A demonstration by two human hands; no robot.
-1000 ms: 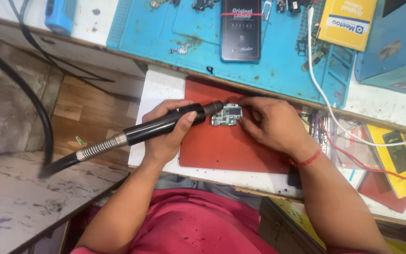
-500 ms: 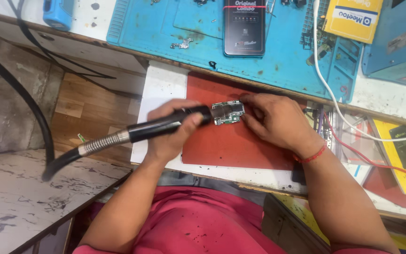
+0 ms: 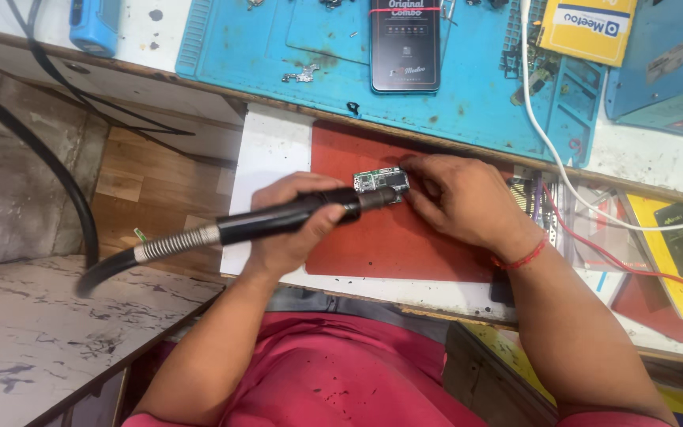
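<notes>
At frame centre, the left hand (image 3: 290, 229) grips a black handpiece (image 3: 278, 220) whose tip meets a small circuit board (image 3: 379, 183) that the right hand's (image 3: 460, 198) fingers pin on the red mat (image 3: 389, 245).

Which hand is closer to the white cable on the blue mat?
The right hand. It lies just left of and below the white cable. The left hand, holding the black tool, is farther left, beyond the circuit board.

A small green circuit board (image 3: 380, 183) lies flat on a red mat, apparently dotted with silvery parts. A black handpiece (image 3: 290, 218) with a ribbed metal hose lies nearly level, its tip touching the board.
</notes>
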